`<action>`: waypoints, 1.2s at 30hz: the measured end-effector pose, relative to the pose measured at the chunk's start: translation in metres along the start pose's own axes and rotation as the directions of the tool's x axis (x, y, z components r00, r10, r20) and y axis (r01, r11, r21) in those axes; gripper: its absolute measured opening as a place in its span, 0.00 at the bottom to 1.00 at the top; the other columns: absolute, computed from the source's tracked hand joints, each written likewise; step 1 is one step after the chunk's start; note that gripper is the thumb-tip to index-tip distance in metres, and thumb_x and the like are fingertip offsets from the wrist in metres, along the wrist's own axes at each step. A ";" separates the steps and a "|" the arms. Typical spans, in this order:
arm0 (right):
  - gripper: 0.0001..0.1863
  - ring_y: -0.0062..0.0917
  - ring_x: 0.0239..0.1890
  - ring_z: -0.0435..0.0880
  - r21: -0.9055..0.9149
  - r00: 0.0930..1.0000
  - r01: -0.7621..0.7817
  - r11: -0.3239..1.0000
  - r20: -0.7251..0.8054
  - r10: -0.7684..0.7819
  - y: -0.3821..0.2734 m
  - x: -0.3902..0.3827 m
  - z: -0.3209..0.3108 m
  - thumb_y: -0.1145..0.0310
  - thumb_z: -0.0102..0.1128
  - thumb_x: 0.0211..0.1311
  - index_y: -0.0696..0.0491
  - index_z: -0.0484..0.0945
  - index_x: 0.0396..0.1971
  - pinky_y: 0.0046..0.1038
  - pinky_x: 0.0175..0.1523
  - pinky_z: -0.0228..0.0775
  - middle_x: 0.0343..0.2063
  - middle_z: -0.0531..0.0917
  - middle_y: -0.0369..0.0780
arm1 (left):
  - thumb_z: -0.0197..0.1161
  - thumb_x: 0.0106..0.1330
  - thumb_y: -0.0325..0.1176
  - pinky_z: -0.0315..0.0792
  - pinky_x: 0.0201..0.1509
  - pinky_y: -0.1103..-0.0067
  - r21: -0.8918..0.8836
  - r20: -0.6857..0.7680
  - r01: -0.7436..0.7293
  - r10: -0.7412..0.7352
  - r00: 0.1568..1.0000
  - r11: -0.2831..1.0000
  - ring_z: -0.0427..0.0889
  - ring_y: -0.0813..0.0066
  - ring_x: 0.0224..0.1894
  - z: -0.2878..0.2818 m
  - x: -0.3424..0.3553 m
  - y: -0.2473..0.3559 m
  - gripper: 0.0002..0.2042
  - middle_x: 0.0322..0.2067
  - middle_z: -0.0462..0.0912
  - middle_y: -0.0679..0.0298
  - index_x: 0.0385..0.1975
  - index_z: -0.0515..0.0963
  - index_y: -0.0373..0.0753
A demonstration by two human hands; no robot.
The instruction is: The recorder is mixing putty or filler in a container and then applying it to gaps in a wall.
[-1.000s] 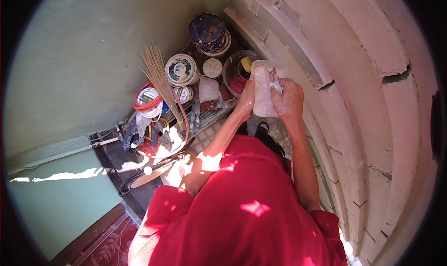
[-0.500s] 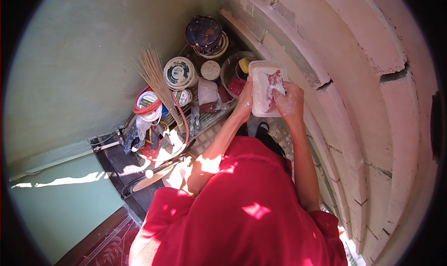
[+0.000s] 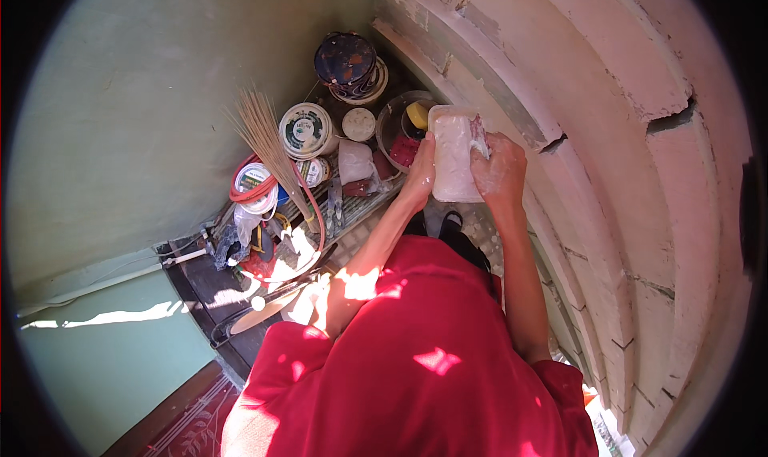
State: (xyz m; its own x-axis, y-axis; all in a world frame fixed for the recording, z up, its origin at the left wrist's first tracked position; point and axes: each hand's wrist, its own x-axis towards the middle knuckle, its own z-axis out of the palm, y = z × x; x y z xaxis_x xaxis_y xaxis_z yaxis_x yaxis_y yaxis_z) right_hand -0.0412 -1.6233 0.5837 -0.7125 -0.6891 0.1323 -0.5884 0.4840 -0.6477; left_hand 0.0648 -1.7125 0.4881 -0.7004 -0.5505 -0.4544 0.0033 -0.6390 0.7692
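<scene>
My left hand (image 3: 419, 171) grips the left side of a shallow white rectangular tray (image 3: 438, 121), held in front of me. A smooth, pale pinkish-white paste (image 3: 455, 161) covers most of its inside. At the tray's right edge, my right hand (image 3: 501, 169) is closed on a red piece smeared with white (image 3: 478, 134). Its kind is unclear, as the fingers and the paste hide most of it. White smears coat the right fingers and thumb.
Beyond my left forearm, a slatted shelf (image 3: 364, 211) bears lidded tubs (image 3: 307, 129), a stick broom (image 3: 268, 133), a red hose (image 3: 322, 217) and a basin (image 3: 392, 125) with a yellow item. A dark bucket (image 3: 346, 61) stands in the corner. A ridged pink wall (image 3: 592, 161) curves along my right.
My right hand has shifted slightly right with the red smeared piece, from the tray's middle to its right edge. Smooth pale paste now shows where the red was. The left hand stays put.
</scene>
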 end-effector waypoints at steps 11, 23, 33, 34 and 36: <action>0.14 0.44 0.30 0.84 0.182 0.993 -0.085 0.980 0.099 0.067 0.014 0.000 0.020 0.68 0.62 0.48 0.61 0.83 0.34 0.37 0.41 0.72 0.26 0.83 0.52 | 0.32 0.77 0.53 0.67 0.62 0.75 0.033 -0.011 0.058 -0.058 0.998 0.998 0.73 0.72 0.57 -0.001 -0.001 0.001 0.29 0.58 0.71 0.57 0.65 0.60 0.35; 0.14 0.48 0.33 0.83 0.112 0.996 -0.006 0.994 0.084 -0.003 0.001 -0.007 0.005 0.69 0.62 0.47 0.62 0.82 0.32 0.38 0.41 0.72 0.27 0.82 0.54 | 0.32 0.76 0.56 0.67 0.63 0.73 -0.028 0.045 0.061 -0.060 0.997 0.998 0.73 0.69 0.59 0.000 0.003 0.002 0.32 0.59 0.71 0.54 0.65 0.60 0.34; 0.11 0.51 0.35 0.80 0.036 0.999 -0.012 0.999 -0.032 0.013 0.003 0.000 -0.016 0.73 0.59 0.45 0.62 0.81 0.30 0.43 0.43 0.71 0.27 0.80 0.53 | 0.34 0.76 0.55 0.65 0.65 0.74 -0.064 0.020 0.038 -0.036 0.999 0.997 0.70 0.68 0.62 -0.004 0.007 -0.006 0.32 0.62 0.67 0.54 0.67 0.56 0.33; 0.11 0.51 0.35 0.80 -0.022 0.998 0.037 0.999 -0.055 -0.038 0.003 0.000 -0.015 0.73 0.59 0.45 0.62 0.81 0.30 0.43 0.43 0.71 0.27 0.80 0.53 | 0.34 0.76 0.55 0.65 0.65 0.74 -0.063 0.021 0.035 -0.034 0.999 0.997 0.70 0.68 0.62 -0.004 0.006 -0.005 0.32 0.62 0.67 0.54 0.67 0.56 0.33; 0.11 0.51 0.36 0.80 -0.016 0.996 0.066 0.998 -0.059 -0.066 0.010 -0.003 -0.004 0.72 0.59 0.46 0.61 0.81 0.30 0.43 0.43 0.71 0.27 0.80 0.52 | 0.34 0.76 0.55 0.65 0.65 0.74 -0.032 0.047 0.015 -0.013 0.999 0.999 0.69 0.68 0.62 -0.004 0.006 -0.002 0.32 0.62 0.67 0.54 0.67 0.56 0.33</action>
State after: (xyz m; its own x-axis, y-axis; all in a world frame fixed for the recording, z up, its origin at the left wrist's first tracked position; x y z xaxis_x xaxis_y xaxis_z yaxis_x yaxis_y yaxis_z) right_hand -0.0469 -1.6143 0.5800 -0.6931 -0.6868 0.2189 -0.6400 0.4465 -0.6254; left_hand 0.0634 -1.7164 0.4819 -0.7329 -0.5164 -0.4429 0.0161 -0.6641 0.7475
